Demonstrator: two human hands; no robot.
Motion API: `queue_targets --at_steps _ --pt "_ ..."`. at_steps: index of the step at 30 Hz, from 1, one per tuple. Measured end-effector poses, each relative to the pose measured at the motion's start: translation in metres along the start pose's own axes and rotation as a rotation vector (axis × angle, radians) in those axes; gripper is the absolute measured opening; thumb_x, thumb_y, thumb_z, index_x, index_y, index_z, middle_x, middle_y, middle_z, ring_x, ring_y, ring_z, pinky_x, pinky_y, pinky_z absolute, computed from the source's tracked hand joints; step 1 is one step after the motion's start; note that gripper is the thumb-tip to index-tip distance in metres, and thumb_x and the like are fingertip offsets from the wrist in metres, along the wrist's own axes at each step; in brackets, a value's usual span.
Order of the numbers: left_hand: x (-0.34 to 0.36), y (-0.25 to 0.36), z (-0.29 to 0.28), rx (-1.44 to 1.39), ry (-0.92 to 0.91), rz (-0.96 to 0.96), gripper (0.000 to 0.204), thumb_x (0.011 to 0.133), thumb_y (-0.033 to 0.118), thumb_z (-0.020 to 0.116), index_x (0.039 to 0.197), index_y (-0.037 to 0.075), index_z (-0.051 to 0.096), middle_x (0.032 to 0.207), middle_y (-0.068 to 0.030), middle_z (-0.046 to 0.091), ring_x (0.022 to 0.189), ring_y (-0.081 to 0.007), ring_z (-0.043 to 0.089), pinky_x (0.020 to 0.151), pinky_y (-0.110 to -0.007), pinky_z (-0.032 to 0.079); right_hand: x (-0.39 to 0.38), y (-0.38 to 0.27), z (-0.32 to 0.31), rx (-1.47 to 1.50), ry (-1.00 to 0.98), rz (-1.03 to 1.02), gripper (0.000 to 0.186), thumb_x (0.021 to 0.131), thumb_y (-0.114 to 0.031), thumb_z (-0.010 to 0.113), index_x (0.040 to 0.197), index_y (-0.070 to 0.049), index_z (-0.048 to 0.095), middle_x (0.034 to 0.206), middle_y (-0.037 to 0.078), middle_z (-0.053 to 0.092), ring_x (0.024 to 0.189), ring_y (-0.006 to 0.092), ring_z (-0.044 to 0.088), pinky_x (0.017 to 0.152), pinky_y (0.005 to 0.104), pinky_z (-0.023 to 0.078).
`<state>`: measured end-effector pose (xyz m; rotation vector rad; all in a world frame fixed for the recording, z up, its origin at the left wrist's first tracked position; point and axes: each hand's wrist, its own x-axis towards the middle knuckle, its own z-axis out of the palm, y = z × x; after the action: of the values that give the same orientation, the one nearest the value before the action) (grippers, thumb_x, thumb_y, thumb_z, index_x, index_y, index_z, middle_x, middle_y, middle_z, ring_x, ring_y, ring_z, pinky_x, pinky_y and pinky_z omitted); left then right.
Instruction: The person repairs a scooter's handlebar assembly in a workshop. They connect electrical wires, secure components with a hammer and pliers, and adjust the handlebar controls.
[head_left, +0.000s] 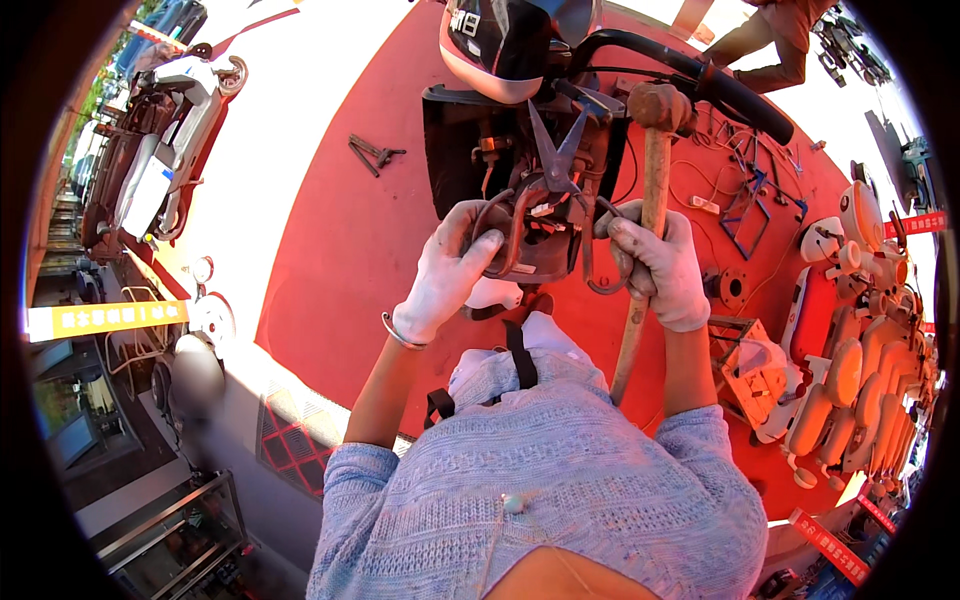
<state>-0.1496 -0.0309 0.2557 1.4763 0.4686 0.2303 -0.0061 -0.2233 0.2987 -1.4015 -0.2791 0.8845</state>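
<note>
Large dark metal scissors are held up with their blades spread, pointing away from me. My left hand, in a white work glove, is closed round the left loop handle. Pinched in the fingers of my right hand, also gloved, is the right loop. A hammer with a rusty head and long wooden handle passes through that same right grip, its head up and its handle end toward me. Just beyond and below the scissors stands an electric scooter with its inner parts exposed; the scissors partly hide them.
A tool lies on the red floor at left. On the right are a blue metal frame, loose cables, an orange crate and many scooter seats. A scooter is at far left. Another person's leg shows at top right.
</note>
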Motion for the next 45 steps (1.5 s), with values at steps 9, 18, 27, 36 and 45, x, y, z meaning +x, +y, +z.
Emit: queue_targets --at_steps 9,18,27,36,45 --pt "0.054 0.035 0.05 0.813 -0.05 0.917 0.048 0.07 0.007 0.072 0.114 0.018 0.057 0.105 -0.0047 0.054 0.097 -0.0261 0.055 0.081 -0.036 0.047 -0.013 -0.017 -0.001 0.171 0.119 0.071 0.021 0.086 -0.017 0.056 0.087 0.004 0.06 0.052 0.003 0.049 0.032 0.0038 0.031 0.031 0.0198 0.024" --pt "0.135 0.05 0.028 0.806 -0.476 1.013 0.033 0.072 0.012 0.067 0.103 0.023 0.064 0.094 -0.008 0.055 0.087 -0.0279 0.055 0.071 -0.038 0.048 -0.006 0.001 0.068 0.313 0.502 -0.176 0.024 0.089 -0.019 0.055 0.088 0.004 0.06 0.052 0.001 0.048 0.032 0.0027 0.03 0.03 0.0184 0.024" --pt "0.15 0.049 0.015 0.575 -0.515 1.149 0.035 0.08 0.018 0.065 0.113 0.017 0.055 0.09 -0.0073 0.06 0.079 -0.0284 0.061 0.064 -0.037 0.049 -0.004 -0.005 0.116 0.302 0.683 -0.302 0.022 0.09 -0.017 0.054 0.09 0.004 0.061 0.057 0.002 0.052 0.035 0.0012 0.032 0.033 0.0177 0.024" --pt "0.163 0.087 -0.001 0.279 -0.952 0.852 0.032 0.088 0.002 0.052 0.119 0.005 0.055 0.1 -0.009 0.065 0.09 -0.0164 0.065 0.078 -0.029 0.051 -0.018 -0.03 0.095 0.307 0.502 -0.338 0.027 0.094 -0.02 0.047 0.092 0.005 0.059 0.055 -0.003 0.045 0.034 -0.0005 0.029 0.032 0.0169 0.022" --pt "0.188 0.097 -0.051 -0.118 -1.293 0.492 0.032 0.087 -0.001 0.055 0.119 0.001 0.054 0.106 -0.0067 0.06 0.097 -0.0124 0.059 0.088 -0.027 0.048 0.029 0.037 0.112 1.172 -0.099 -0.562 0.028 0.099 -0.015 0.036 0.103 0.008 0.052 0.052 -0.001 0.047 0.03 0.0005 0.032 0.027 0.0171 0.031"
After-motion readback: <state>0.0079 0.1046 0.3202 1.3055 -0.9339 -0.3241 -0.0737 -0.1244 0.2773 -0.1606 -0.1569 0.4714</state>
